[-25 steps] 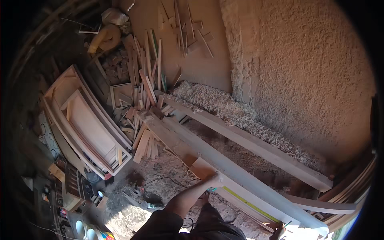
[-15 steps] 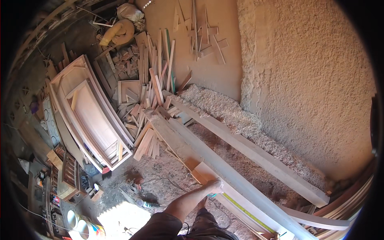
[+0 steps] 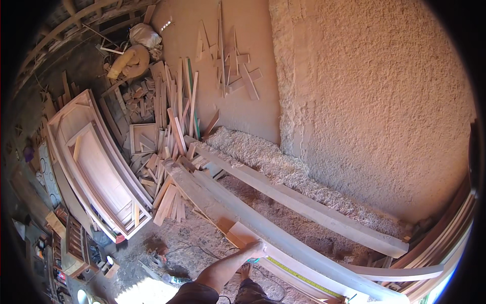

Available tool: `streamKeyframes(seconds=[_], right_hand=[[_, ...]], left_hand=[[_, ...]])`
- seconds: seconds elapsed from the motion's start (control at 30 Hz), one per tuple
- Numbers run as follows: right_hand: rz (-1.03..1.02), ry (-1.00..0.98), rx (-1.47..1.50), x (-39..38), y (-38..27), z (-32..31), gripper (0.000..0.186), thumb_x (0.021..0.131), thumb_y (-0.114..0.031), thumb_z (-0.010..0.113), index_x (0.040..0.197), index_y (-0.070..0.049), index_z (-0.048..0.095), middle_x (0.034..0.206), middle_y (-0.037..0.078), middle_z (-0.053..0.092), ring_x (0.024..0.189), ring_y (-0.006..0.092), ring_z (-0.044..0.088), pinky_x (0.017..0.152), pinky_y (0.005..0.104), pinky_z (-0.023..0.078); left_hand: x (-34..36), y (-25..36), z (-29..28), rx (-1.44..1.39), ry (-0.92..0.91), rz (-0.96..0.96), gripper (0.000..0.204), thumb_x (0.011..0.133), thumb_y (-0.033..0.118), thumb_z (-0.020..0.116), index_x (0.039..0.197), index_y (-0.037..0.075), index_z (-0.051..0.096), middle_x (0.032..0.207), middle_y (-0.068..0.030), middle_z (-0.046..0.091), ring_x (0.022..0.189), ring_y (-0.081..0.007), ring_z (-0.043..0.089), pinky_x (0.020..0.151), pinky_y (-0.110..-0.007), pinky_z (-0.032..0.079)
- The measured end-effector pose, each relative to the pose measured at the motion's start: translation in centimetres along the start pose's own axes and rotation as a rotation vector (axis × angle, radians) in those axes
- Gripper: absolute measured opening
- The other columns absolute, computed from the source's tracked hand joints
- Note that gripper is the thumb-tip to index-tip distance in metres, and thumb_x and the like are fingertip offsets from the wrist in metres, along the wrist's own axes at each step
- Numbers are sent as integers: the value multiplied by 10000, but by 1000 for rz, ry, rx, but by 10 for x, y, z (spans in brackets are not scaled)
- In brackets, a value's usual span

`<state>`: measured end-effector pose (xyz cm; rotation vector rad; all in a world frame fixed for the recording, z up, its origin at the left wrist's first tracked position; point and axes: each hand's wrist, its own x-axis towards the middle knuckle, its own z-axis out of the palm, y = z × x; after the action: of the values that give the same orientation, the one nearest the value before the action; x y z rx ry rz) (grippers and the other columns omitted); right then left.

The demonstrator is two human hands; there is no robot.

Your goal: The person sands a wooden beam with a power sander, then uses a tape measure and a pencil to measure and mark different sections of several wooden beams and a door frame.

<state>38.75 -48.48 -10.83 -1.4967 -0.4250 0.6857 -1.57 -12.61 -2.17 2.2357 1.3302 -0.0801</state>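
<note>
My left hand (image 3: 255,249) is closed over a teal tape measure (image 3: 254,260) at the upper end of a pale board (image 3: 238,230). The yellow tape (image 3: 298,278) runs out from it along the board toward the lower right. A thin dark stick (image 3: 353,297), perhaps a pencil, shows at the board's lower end. My right hand is at most a sliver at the bottom edge there, too small to read. The board lies along a long grey beam (image 3: 283,238), with my bare foot (image 3: 246,271) on the floor just left of it.
A second long beam (image 3: 314,207) lies behind, beside wood shavings (image 3: 263,152) along a rough wall (image 3: 369,101). Offcuts (image 3: 179,111) lean in the back corner. Wooden frames (image 3: 98,162) stand at left, near cluttered tools and containers. Curved planks (image 3: 435,238) are stacked at right; a cable (image 3: 192,248) crosses the floor.
The view has shifted, so the scene sits differently in the frame. My left hand stays on the tape measure; my right hand, seen earlier at the board's lower end, has mostly dropped out of sight.
</note>
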Motion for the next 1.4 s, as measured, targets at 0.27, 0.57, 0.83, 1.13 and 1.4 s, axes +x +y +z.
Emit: streamKeyframes(seconds=[0.27,0.57,0.83,1.13,1.4], right_hand=[[125,162,8,2,-9,13,511,868,-536,509,807,-47,642,710,47,619,621,157,539,566,307,405],[228,281,17,3,-14,21,385,867,-443,528,763,-80,599,657,21,557,558,129,479,504,293,349],[265,348,26,7,-13,23,290,867,-359,545,723,-108,562,609,-3,502,503,104,426,449,280,299],[305,474,57,4,-4,19,229,866,-266,564,679,-141,519,556,-29,439,440,77,366,387,266,243],[402,424,8,5,-12,28,207,896,-297,608,813,-148,490,618,-33,419,452,72,347,367,258,259]], left_hand=[[4,5,1,28,-36,-6,369,707,383,758,869,55,706,932,-175,682,895,-333,665,772,-443,521],[-2,17,-12,49,-84,-47,373,716,402,748,864,63,701,946,-155,679,901,-310,661,783,-422,516],[-2,14,-12,5,-94,-59,383,718,395,754,907,65,713,948,-155,694,933,-304,669,810,-425,521],[6,4,-5,-51,-100,-71,353,702,377,763,856,67,694,912,-148,693,898,-302,674,790,-413,513],[6,-21,6,-113,-74,-34,305,706,347,767,723,64,654,730,-149,657,700,-281,650,670,-412,499]])
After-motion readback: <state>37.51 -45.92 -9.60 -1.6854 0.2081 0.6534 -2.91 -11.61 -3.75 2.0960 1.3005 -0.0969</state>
